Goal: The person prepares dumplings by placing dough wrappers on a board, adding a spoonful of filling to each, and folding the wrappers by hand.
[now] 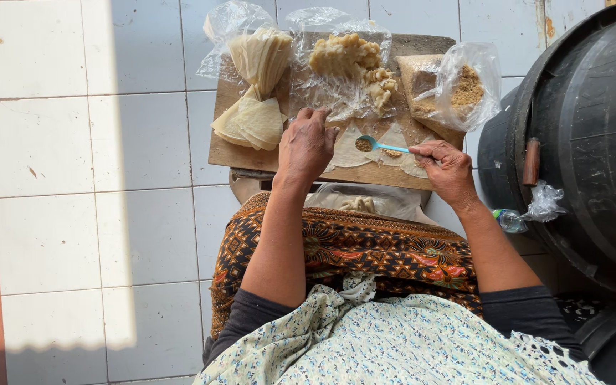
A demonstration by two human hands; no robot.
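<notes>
My right hand [449, 170] holds a small blue spoon [379, 145] with brown crumbly filling in its bowl, hovering over thin pale wrappers [354, 153] spread on a wooden board [265, 158]. My left hand [306, 145] rests on the board, fingers on the edge of a wrapper and a plastic sheet. A little brown filling lies on one wrapper [392, 153].
On the board sit a stack of folded wrappers [251, 120], a bag of more wrappers [259, 55], pale chunks on plastic [347, 60] and a bag of brown crumbs [465, 87]. A large black barrel [586, 142] stands at right. White tiled floor [87, 142] lies to the left.
</notes>
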